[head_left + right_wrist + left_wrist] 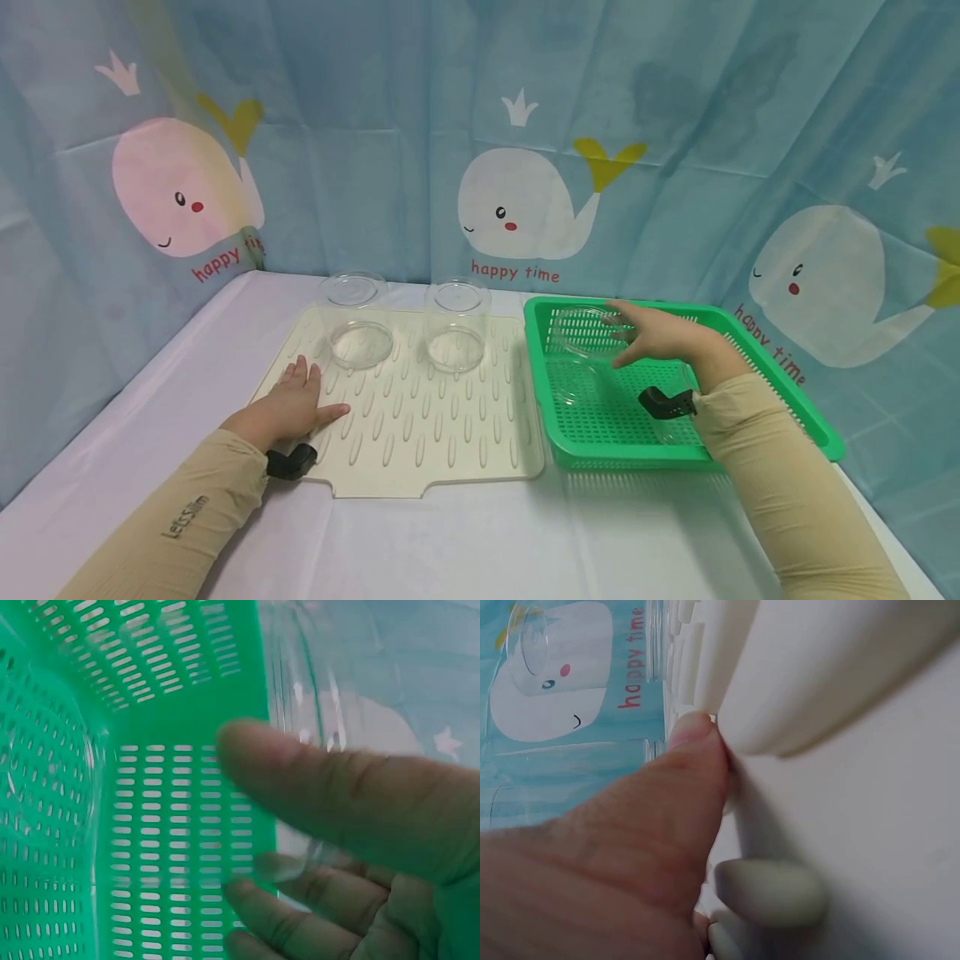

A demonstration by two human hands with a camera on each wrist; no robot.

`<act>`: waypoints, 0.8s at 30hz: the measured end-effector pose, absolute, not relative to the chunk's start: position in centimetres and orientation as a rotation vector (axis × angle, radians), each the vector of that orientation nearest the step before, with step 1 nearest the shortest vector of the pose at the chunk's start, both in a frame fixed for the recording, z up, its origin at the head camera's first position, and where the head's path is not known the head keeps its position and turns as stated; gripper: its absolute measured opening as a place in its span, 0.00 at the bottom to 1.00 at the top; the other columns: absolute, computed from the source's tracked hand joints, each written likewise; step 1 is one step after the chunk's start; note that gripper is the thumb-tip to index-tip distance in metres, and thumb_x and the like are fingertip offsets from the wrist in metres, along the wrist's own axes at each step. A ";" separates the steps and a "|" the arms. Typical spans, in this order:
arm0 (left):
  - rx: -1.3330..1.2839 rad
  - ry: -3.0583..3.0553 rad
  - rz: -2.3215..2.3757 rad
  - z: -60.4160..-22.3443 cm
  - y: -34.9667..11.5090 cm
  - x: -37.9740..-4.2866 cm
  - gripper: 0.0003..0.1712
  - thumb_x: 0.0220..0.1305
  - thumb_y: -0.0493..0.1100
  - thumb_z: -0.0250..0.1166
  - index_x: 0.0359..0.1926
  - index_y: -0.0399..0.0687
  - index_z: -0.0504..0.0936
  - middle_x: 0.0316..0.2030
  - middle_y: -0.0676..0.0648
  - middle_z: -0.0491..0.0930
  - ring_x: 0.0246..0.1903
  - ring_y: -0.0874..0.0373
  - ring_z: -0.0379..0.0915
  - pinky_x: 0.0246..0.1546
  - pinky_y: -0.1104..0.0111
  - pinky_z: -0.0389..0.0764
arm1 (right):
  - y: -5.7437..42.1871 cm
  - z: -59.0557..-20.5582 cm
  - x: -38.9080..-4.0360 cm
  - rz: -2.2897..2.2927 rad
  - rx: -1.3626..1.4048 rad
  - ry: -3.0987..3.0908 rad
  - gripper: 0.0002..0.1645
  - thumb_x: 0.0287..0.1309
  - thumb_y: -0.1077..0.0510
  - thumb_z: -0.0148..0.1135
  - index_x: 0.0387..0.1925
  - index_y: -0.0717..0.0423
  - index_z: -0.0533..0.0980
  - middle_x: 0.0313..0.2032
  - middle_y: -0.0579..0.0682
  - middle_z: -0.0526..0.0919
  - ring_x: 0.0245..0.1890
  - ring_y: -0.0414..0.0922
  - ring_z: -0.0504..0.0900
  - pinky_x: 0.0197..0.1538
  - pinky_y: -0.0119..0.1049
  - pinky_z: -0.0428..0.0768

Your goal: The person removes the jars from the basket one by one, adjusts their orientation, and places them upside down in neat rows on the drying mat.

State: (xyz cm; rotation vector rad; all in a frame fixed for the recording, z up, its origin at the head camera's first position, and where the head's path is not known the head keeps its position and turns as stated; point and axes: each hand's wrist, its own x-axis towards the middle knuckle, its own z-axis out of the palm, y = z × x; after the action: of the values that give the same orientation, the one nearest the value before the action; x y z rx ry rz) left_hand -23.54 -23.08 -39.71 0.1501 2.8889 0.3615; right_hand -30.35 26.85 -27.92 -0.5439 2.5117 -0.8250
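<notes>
My left hand [288, 408] rests with fingers spread on the left edge of a cream ridged drying mat [408, 450]. In the left wrist view its thumb [675, 765] lies against the mat's ridges. Two clear plastic jars stand on the mat's back half, a left jar [362, 343] and a right jar [456, 348]. My right hand [663, 333] is over the green basket [551, 425], thumb and fingers apart beside the rim of a clear jar [576, 379] inside it. Whether the fingers touch that rim is hard to tell.
Another clear piece [667, 429] shows faintly in the basket, partly hidden by the right wrist. A white cloth [487, 542] covers the table. Blue curtains [390, 200] with whale prints hang close behind the mat and basket.
</notes>
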 end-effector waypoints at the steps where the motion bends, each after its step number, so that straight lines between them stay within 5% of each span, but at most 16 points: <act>1: 0.151 2.891 0.362 -39.7 -23.1 -23.6 0.63 0.56 0.71 0.50 0.62 0.14 0.42 0.62 0.18 0.31 0.63 0.25 0.28 0.62 0.41 0.40 | 26.8 -28.0 -30.4 -0.838 -0.542 2.500 0.60 0.48 0.61 0.68 0.71 0.54 0.36 0.69 0.60 0.49 0.65 0.59 0.56 0.52 0.45 0.75; 8: 0.171 2.914 0.358 -39.9 -23.1 -23.5 0.61 0.58 0.69 0.51 0.61 0.14 0.43 0.62 0.17 0.32 0.62 0.25 0.29 0.61 0.41 0.41 | 26.1 -28.2 -30.5 -0.724 -0.594 2.518 0.52 0.46 0.51 0.70 0.67 0.61 0.52 0.66 0.61 0.55 0.61 0.63 0.61 0.55 0.49 0.71; 24: 0.169 2.904 0.362 -39.9 -23.2 -23.7 0.62 0.58 0.70 0.50 0.62 0.14 0.42 0.62 0.17 0.32 0.62 0.25 0.28 0.61 0.41 0.40 | 26.1 -28.0 -30.7 -0.729 -0.622 2.540 0.54 0.43 0.50 0.72 0.68 0.58 0.53 0.65 0.60 0.58 0.62 0.62 0.61 0.56 0.50 0.70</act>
State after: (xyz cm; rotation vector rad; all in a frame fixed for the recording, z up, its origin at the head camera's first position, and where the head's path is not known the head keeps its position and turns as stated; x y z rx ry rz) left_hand -23.67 -23.16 -39.93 0.1688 2.9036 0.3621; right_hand -30.72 26.09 -27.97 -0.6217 2.5401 -0.7286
